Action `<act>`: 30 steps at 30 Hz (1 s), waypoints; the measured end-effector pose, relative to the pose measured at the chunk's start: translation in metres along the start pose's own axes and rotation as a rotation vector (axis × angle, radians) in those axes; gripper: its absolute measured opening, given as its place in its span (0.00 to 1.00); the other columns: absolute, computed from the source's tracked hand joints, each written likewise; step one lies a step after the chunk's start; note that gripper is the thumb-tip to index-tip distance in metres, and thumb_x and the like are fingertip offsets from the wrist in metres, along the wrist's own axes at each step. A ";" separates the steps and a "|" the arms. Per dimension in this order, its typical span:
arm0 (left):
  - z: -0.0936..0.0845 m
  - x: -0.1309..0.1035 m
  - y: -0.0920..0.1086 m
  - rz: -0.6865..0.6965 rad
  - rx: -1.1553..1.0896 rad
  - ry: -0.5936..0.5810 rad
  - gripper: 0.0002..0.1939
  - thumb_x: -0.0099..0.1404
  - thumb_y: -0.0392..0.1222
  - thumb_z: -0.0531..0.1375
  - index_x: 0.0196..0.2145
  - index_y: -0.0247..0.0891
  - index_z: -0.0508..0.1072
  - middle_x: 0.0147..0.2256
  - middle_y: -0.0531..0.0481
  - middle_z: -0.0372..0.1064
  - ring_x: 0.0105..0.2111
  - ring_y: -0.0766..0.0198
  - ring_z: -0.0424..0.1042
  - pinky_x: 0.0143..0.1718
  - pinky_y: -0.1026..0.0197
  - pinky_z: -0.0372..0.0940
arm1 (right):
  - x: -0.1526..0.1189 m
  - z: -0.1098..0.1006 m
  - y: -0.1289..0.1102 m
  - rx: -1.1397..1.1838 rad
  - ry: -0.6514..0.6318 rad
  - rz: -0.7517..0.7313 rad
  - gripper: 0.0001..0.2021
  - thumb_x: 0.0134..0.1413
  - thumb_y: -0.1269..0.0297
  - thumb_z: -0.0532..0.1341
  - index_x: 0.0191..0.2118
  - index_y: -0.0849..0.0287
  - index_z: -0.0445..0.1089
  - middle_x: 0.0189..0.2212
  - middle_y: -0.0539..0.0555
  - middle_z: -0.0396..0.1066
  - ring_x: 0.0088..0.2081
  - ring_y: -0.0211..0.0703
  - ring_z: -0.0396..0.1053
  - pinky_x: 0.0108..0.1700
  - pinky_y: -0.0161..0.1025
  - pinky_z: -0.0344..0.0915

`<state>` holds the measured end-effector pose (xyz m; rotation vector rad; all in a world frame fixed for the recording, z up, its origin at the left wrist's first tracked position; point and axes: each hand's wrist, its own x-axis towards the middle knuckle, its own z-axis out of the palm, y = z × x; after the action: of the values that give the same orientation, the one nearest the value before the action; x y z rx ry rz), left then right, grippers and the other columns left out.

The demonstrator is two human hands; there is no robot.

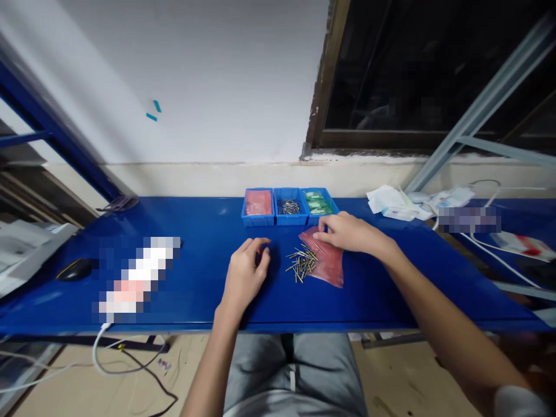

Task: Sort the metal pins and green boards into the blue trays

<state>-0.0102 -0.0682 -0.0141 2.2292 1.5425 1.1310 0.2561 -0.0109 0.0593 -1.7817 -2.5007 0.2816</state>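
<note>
My right hand (345, 231) is over the top of a red plastic bag (329, 265), its thumb and fingers brought together; whatever is between the fingertips is too small to make out. A loose pile of thin metal pins (303, 263), brass and silver in colour, lies against the bag's left side, and a few rest on the bag. To the left of the pile, my left hand (247, 269) rests on the blue table (208, 231) with fingers curled, a gap between thumb and forefinger, and nothing seen in it.
Three joined blue bins stand at the back: one with red bags (258, 202), one with metal pins (288, 207), one with green packets (318, 202). White papers (391, 202) and cables lie to the right. A black mouse (75, 270) and a blurred white object (147, 266) lie left.
</note>
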 end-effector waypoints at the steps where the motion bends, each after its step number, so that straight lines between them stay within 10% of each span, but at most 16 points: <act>1: 0.001 0.007 0.001 0.023 0.000 -0.034 0.11 0.71 0.38 0.52 0.47 0.39 0.72 0.36 0.49 0.71 0.33 0.63 0.71 0.38 0.61 0.65 | 0.002 0.005 0.001 -0.042 -0.020 0.022 0.15 0.57 0.50 0.59 0.34 0.57 0.72 0.31 0.56 0.73 0.31 0.46 0.69 0.31 0.39 0.56; 12: 0.031 0.113 0.037 0.364 0.151 -0.241 0.11 0.68 0.33 0.53 0.44 0.35 0.73 0.39 0.44 0.72 0.39 0.58 0.73 0.44 0.57 0.68 | -0.003 0.033 -0.010 -0.151 -0.015 0.045 0.09 0.62 0.60 0.56 0.42 0.57 0.71 0.41 0.61 0.75 0.41 0.53 0.75 0.36 0.40 0.61; 30: 0.042 0.078 -0.014 0.440 0.037 -0.233 0.12 0.72 0.36 0.50 0.49 0.39 0.70 0.43 0.46 0.69 0.39 0.62 0.72 0.43 0.60 0.68 | -0.003 0.054 -0.025 -0.151 0.136 0.004 0.11 0.62 0.73 0.52 0.44 0.59 0.70 0.43 0.60 0.75 0.44 0.50 0.73 0.40 0.40 0.63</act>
<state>0.0210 0.0159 -0.0140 2.6948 1.0190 0.8977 0.2252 -0.0276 0.0107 -1.7913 -2.4820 -0.0295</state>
